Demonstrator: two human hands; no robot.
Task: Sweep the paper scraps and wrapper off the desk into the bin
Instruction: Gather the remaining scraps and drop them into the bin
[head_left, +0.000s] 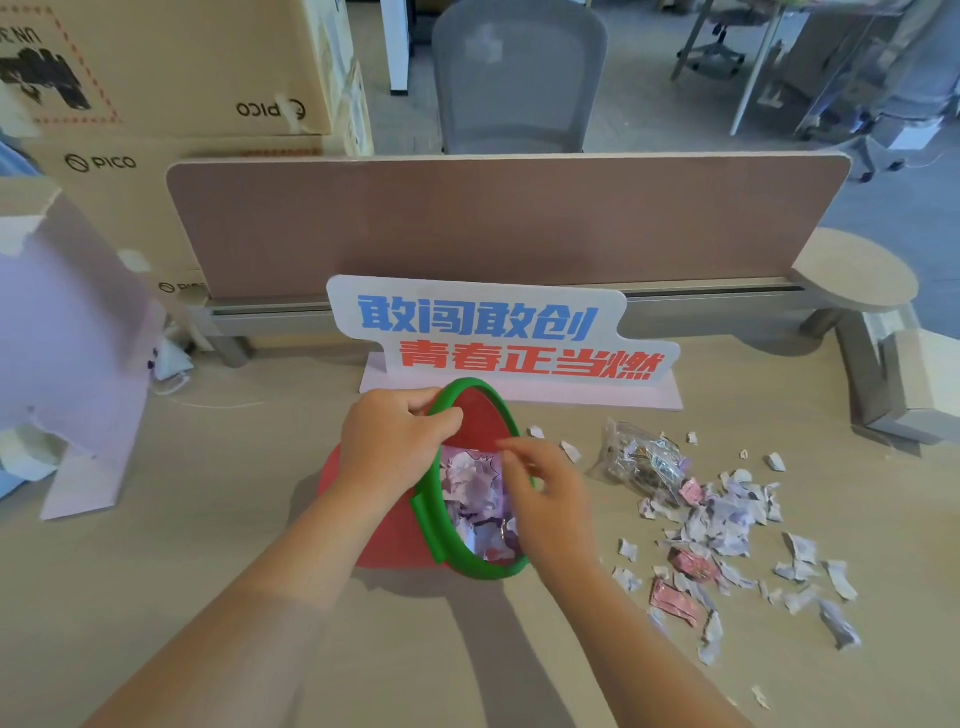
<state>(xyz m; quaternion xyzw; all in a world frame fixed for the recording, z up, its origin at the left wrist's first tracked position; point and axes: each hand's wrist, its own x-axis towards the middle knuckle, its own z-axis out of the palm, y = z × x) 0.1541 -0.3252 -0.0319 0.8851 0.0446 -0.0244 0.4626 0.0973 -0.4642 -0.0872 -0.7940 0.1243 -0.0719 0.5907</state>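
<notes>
Left hand (395, 441): clamped on the far-left part of the bin's green rim (470, 387), thumb over the top of the rim, fingers curled behind it. It holds the bin (389, 535) tipped on its side, mouth facing right toward the litter.

Right hand (545, 499): at the bin mouth, in front of the rim's right edge. Fingers loosely curled, thumb and forefinger drawn near each other. Cannot tell whether anything is pinched between them; nothing visible in the grip.

Bin: red body, green rim, lying on the tabletop (208, 571). Inside, a heap of torn white and lilac paper (480, 499) sits against the lower wall. Red inner wall bare at the upper end.

Scraps (727, 525): loose spread on the tabletop to the right of the bin, well clear of the rim. Mostly white-lilac pieces, a few pink-red ones mixed in. Small stray bits lie farther out, some near the front edge, a couple just beside the rim's far side.

Wrapper (639, 460): crumpled clear plastic, at the far-left corner of the scrap spread, touching the nearest scraps, apart from the bin.

Behind the bin: a standing sign (498, 332) with blue and red lettering, then a brown divider (509, 223). Cardboard boxes (171, 67) at far left.
</notes>
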